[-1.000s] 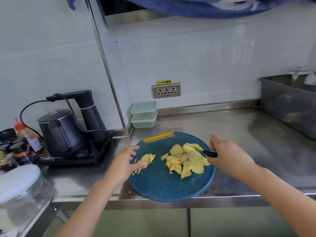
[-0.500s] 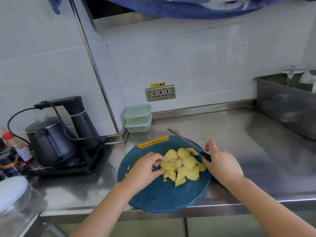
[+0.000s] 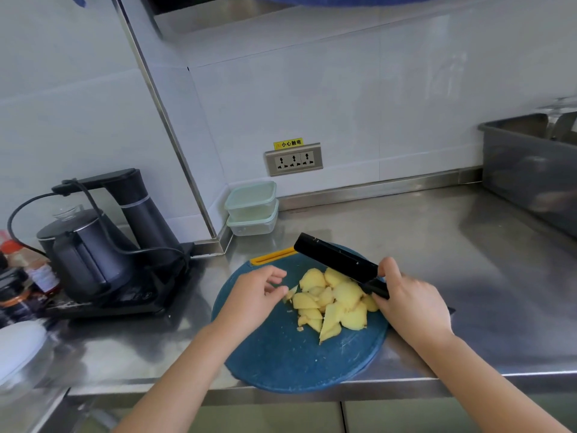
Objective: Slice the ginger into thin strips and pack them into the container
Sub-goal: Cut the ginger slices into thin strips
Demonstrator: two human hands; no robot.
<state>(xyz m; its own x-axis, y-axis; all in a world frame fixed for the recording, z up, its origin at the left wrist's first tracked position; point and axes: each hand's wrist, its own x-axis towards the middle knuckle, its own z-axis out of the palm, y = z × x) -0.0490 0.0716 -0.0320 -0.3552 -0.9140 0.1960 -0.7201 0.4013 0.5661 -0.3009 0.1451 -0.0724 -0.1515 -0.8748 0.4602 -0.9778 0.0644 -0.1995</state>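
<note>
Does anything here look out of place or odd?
The near edge of the blue cutting board juts slightly past the front edge of the steel counter, so hard chopping might tip it. Nothing else stands out.

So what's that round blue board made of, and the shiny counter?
The round cutting board looks like matte blue plastic: speckled, with pale knife scratches. The countertop looks like brushed stainless steel: grey and shiny, with blurry reflections.

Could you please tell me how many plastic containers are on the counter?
2, stacked in the wall corner: the lower container on the counter, the upper container on it. None seems hidden.
</note>
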